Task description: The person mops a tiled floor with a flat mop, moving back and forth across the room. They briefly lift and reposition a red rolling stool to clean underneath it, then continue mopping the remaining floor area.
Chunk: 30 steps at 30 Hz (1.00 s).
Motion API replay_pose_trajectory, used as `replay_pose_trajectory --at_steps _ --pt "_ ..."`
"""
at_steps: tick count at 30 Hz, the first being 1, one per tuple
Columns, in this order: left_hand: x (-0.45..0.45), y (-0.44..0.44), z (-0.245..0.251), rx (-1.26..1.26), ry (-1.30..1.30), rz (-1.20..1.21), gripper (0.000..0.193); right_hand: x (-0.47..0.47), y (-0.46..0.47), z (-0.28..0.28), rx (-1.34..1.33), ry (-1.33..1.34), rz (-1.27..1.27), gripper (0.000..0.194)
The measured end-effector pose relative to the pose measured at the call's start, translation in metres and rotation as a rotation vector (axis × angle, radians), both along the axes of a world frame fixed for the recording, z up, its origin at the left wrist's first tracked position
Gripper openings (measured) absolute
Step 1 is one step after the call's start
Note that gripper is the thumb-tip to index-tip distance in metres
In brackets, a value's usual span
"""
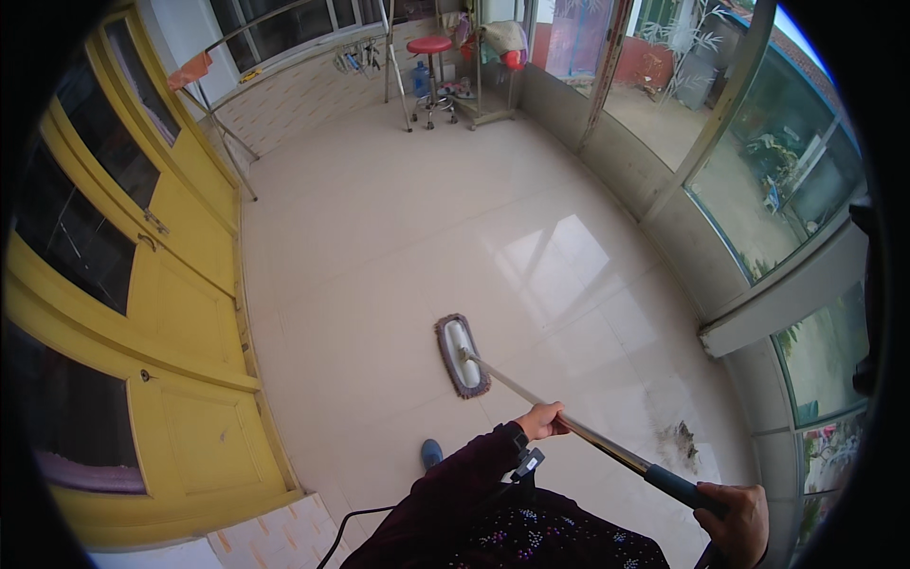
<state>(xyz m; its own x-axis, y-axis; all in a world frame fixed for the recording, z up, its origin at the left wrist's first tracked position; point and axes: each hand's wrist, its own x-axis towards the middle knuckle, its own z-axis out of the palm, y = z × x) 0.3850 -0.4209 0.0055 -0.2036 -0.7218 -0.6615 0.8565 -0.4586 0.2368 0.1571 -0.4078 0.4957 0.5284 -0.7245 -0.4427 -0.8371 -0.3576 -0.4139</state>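
Observation:
A flat mop head [462, 355] with a grey fringed pad and a white top plate lies on the pale tiled floor [341, 249]. From its swivel joint a metal mop pole [597, 435] slants down to the right, ending in a dark grip sleeve [675, 485]. My left hand [544, 421] is wrapped around the middle of the pole. At the upper end, my right hand [736, 518] grasps the dark sleeve. A heap of dark dirt [684, 439] is on the floor to the right, apart from the mop head.
Yellow wooden doors [192, 313] line the left side. Glazed panels [775, 185] bound the right, with a jutting white post [782, 291]. Farther back stand a red-topped wheeled stool [429, 45], a blue water bottle [421, 80], a wheeled rack [490, 117] and a metal drying frame [220, 124].

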Motion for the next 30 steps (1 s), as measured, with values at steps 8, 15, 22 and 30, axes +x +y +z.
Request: replay_pose_trajectory --at_steps 8,15,22,30 --pt "0.034 0.012 0.003 -0.033 -0.082 0.127 0.023 0.012 -0.011 -0.018 -0.153 -0.146 0.098 0.031" --pt "0.162 0.146 -0.028 0.262 -0.223 0.678 0.022 0.133 -0.036 -0.115 0.002 -0.28 0.525 0.03" --pt "0.282 0.281 -0.081 0.364 -0.012 1.273 0.01 0.332 0.025 -0.161 0.068 -0.317 0.876 0.029" --pt "0.431 0.34 -0.09 0.049 -0.415 1.083 0.004 0.515 0.072 -0.141 0.082 -0.322 0.92 0.029"
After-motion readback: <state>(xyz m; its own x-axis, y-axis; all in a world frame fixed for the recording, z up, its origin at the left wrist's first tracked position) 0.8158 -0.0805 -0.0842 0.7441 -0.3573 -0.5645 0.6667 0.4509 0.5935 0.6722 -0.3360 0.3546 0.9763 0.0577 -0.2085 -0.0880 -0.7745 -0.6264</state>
